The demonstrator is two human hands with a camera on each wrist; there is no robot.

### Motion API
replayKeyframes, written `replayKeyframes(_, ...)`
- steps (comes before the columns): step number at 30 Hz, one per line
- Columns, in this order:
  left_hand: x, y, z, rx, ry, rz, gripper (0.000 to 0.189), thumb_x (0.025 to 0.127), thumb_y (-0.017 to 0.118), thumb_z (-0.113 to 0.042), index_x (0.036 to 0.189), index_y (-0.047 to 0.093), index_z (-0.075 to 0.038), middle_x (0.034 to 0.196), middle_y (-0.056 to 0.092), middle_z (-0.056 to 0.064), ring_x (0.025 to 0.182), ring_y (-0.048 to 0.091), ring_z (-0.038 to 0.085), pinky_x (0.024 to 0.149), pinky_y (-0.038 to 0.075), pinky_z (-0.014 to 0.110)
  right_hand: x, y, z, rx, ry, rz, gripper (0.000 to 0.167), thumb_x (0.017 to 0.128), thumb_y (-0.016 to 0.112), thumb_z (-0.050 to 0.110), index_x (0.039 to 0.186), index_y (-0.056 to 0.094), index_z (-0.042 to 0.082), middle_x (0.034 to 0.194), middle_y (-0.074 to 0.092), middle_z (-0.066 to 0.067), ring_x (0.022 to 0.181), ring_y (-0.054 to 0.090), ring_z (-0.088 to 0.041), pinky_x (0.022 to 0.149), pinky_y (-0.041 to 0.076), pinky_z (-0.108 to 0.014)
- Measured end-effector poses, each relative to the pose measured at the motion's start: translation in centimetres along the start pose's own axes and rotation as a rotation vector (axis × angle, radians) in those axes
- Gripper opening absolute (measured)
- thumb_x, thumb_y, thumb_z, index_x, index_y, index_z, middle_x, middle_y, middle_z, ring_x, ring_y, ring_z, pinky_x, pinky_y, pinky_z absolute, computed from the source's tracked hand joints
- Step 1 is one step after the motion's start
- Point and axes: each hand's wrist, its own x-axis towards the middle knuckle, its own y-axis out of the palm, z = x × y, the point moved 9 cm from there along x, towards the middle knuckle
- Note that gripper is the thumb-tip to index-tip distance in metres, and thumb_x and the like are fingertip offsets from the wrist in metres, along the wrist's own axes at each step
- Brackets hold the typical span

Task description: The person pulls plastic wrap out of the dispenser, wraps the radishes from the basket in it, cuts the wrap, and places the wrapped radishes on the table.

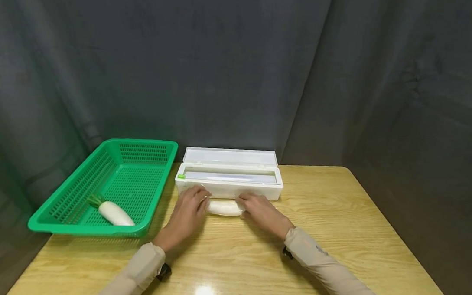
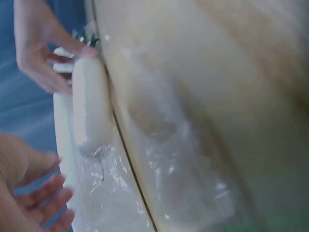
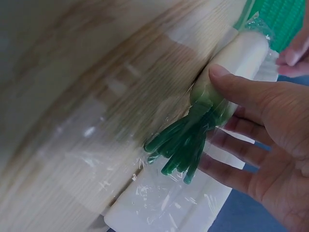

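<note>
A white radish with trimmed green leaf stalks lies wrapped in clear plastic film, just in front of the film dispenser. My right hand holds it at the leafy end; in the right wrist view the thumb presses on the radish while the other fingers go round its far side. Near the other end is my left hand. In the left wrist view its fingers are loosely bent beside the loose film, with nothing gripped between them.
Behind the radish stands the white film dispenser box, its lid raised and a roll inside. A green basket at the left holds another radish with leaves. All rest on a wooden table before a dark curtain.
</note>
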Motion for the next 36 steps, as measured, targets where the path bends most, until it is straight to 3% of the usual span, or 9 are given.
replayKeyframes(3,0.2,-1.6,1.3,0.005,-0.113,-0.139,0.024,0.089,0.079,0.003,0.112,0.072,0.002,0.118,0.064,0.023,0.108,0.061,0.042,0.090,0.048,0.057,-0.1,-0.1,-0.1,0.001,-0.002,-0.004,0.037,0.081,0.089,0.017,0.108,0.068,0.003,0.105,0.070,-0.008,0.093,0.070,-0.024,0.073,0.059,-0.036)
replayKeyframes(5,0.3,-1.9,2.5,0.005,-0.210,-0.174,0.036,0.090,0.078,0.001,0.123,0.066,0.006,0.130,0.057,0.031,0.116,0.056,0.048,0.095,0.045,0.061,-0.1,-0.1,-0.2,0.005,0.002,-0.004,0.039,0.080,0.089,0.018,0.110,0.069,0.002,0.106,0.071,-0.009,0.095,0.070,-0.025,0.076,0.060,-0.037)
replayKeyframes(10,-0.1,-0.9,5.6,-0.051,-0.487,-0.093,0.070,0.096,0.076,-0.011,0.151,0.040,0.010,0.154,0.036,0.036,0.140,0.041,0.053,0.108,0.039,0.069,0.0,-0.1,-0.4,0.036,0.001,-0.018,0.041,0.078,0.089,0.018,0.110,0.070,0.003,0.107,0.071,-0.009,0.096,0.071,-0.026,0.077,0.060,-0.040)
replayKeyframes(13,-0.6,-0.1,7.1,-0.113,-0.600,-0.047,0.075,0.099,0.072,-0.013,0.157,0.030,0.010,0.158,0.033,0.033,0.144,0.039,0.052,0.111,0.038,0.069,0.1,-0.2,-0.3,0.056,-0.018,-0.033,0.041,0.076,0.090,0.017,0.110,0.070,0.003,0.106,0.071,-0.009,0.097,0.070,-0.027,0.077,0.060,-0.044)
replayKeyframes(16,-0.8,0.0,7.9,-0.156,-0.629,-0.058,0.070,0.103,0.066,-0.011,0.158,0.030,0.010,0.157,0.037,0.033,0.143,0.041,0.052,0.113,0.037,0.067,0.2,-0.3,-0.3,0.067,-0.026,-0.030,0.043,0.077,0.090,0.018,0.113,0.071,0.003,0.109,0.072,-0.010,0.100,0.070,-0.027,0.080,0.060,-0.043)
replayKeyframes(22,-0.6,-0.4,8.5,-0.198,-0.613,-0.094,0.058,0.105,0.062,-0.010,0.155,0.039,0.009,0.154,0.045,0.034,0.143,0.043,0.052,0.117,0.036,0.063,0.2,-0.7,-0.5,0.066,0.005,-0.007,0.042,0.079,0.090,0.019,0.114,0.071,0.003,0.110,0.071,-0.009,0.099,0.069,-0.026,0.081,0.059,-0.039)
replayKeyframes(32,-1.2,-0.5,9.3,-0.287,-0.669,-0.098,0.063,0.106,0.063,-0.015,0.158,0.035,0.007,0.159,0.042,0.030,0.148,0.040,0.045,0.119,0.033,0.059,0.0,-0.6,-0.3,0.064,0.010,0.000,0.044,0.083,0.089,0.020,0.120,0.071,0.003,0.110,0.067,-0.011,0.097,0.067,-0.025,0.080,0.058,-0.039)
replayKeyframes(36,-1.2,-0.4,9.6,-0.324,-0.669,-0.102,0.063,0.106,0.063,-0.014,0.159,0.035,0.003,0.161,0.041,0.026,0.150,0.039,0.041,0.121,0.032,0.057,0.0,-0.9,-0.4,0.075,0.009,-0.009,0.048,0.086,0.087,0.022,0.126,0.068,0.003,0.115,0.067,-0.012,0.103,0.067,-0.027,0.087,0.058,-0.041)
